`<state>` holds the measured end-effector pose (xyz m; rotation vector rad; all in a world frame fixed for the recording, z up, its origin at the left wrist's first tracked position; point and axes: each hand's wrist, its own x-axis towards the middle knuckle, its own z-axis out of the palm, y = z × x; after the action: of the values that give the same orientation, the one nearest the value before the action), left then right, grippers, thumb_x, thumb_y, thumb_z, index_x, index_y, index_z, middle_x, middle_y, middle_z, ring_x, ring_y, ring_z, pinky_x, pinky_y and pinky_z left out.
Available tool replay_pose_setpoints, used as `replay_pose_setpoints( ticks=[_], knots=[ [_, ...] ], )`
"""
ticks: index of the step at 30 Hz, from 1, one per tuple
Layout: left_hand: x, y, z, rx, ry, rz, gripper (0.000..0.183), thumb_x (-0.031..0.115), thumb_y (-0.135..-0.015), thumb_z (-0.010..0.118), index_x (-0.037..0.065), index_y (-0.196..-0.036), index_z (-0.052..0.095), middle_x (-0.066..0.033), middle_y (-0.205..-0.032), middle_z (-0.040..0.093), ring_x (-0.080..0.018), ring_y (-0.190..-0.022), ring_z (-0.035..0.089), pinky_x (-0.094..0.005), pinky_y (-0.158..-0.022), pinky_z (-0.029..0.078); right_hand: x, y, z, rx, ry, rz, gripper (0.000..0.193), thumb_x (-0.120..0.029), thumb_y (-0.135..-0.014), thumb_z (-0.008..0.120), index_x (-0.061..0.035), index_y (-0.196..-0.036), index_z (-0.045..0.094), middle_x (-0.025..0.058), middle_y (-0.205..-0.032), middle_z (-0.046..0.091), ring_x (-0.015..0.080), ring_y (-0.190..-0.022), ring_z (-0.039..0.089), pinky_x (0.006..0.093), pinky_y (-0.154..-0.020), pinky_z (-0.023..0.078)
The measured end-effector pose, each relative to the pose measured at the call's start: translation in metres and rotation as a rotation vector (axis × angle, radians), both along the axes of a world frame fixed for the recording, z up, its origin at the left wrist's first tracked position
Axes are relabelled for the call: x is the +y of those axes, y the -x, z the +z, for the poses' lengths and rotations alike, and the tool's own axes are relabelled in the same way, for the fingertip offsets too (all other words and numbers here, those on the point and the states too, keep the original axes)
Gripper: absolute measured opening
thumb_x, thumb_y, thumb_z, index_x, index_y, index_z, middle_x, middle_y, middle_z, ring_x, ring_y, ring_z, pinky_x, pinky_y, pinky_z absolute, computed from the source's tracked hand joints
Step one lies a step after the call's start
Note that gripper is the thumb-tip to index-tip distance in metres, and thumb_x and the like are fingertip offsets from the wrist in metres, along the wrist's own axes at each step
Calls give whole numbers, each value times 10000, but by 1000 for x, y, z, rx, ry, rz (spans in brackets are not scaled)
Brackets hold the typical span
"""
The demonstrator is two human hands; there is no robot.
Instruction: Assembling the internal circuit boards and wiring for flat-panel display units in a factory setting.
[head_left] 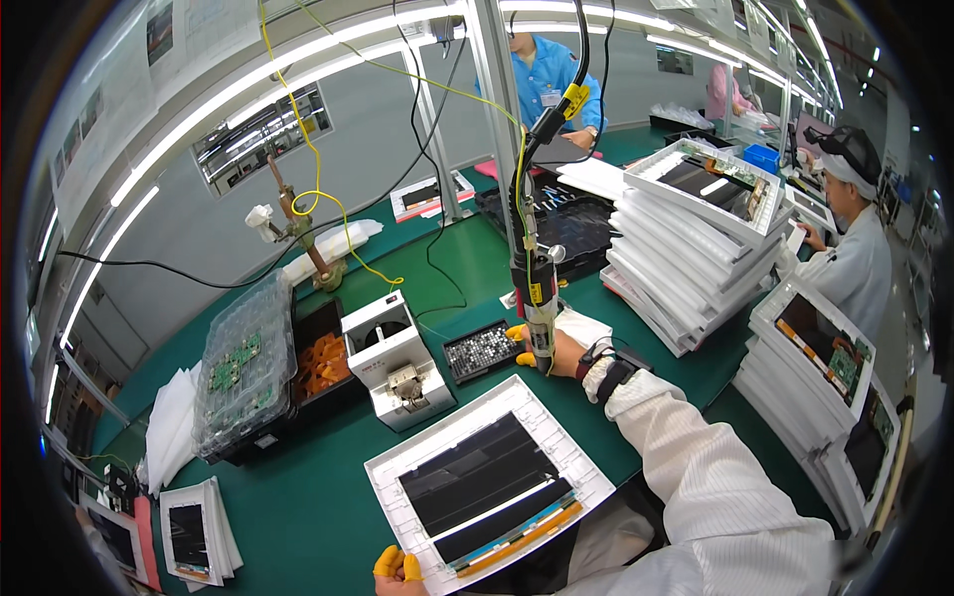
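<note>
Panel (487,479) sat at the counter's (288,507) near edge, long axis lower-left to upper-right, orange strip (523,538) nearest the person. Left hand (399,574) gripped its corner; right hand (568,355) (driver (539,323) blocked it), couldn't tell.

At the left hand's (399,578) grip: white rectangular frame (568,459), matt moulded plastic; yellow finger covers (387,560), smooth and rubber-like. Inset just beyond the grip: black rectangular panel (475,474), smooth and glossy. Left of the grip: flat green work surface (298,507), smooth, low sheen; farther off, clear shallow trays (266,338), glossy plastic. Right of the grip: white sleeve (686,437), finely ribbed cloth.
</note>
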<state>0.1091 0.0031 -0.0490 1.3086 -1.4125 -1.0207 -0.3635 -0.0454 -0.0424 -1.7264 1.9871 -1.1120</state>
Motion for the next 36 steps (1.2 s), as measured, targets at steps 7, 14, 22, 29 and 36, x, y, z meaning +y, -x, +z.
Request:
replay_pose_setpoints(
  ticks=[7, 14, 22, 29, 36],
  knots=[
    [-1, -3, -3, -10, -18, 7, 328, 71, -873, 697, -38, -1164, 591, -118, -1048, 657, -173, -916, 631, -279, -828, 520, -6, -3, -5, -47, 119, 48, 330, -136, -854, 692, -45, -1120, 519, 157, -1114, 623, 269, -994, 583, 355, -861, 482],
    [-2, -3, -4, -2, -8, 5, 327, 67, -874, 694, -39, -1166, 590, -121, -1054, 655, -176, -931, 628, -282, -840, 517, -8, 2, -11, 50, 79, 43, 389, -121, -854, 686, -49, -1194, 510, 173, -1208, 596, 312, -1082, 591, 388, -932, 477],
    [1, -1, 1, 2, -22, 0, 328, 61, -875, 690, -39, -1170, 588, -127, -1058, 656, -183, -934, 630, -287, -839, 519, -11, 6, -24, 133, 138, 36, 511, -133, -855, 670, -78, -1335, 503, 170, -1232, 608, 329, -1118, 586, 369, -963, 454],
    [1, -2, 0, -16, -21, -5, 334, 59, -878, 685, -44, -1177, 579, -132, -1077, 649, -190, -955, 627, -289, -855, 514, -12, 8, -27, -49, 187, 49, 426, -142, -830, 682, -69, -1232, 561, 167, -1111, 651, 340, -1032, 622, 379, -900, 484],
    [2, -2, 0, -42, -36, -3, 338, 68, -884, 681, -47, -1183, 574, -134, -1086, 645, -194, -972, 623, -291, -874, 507, -9, 6, -29, -40, 195, -17, 256, -111, -803, 692, -74, -1043, 612, 148, -939, 673, 353, -900, 644, 384, -776, 507]
  ],
)
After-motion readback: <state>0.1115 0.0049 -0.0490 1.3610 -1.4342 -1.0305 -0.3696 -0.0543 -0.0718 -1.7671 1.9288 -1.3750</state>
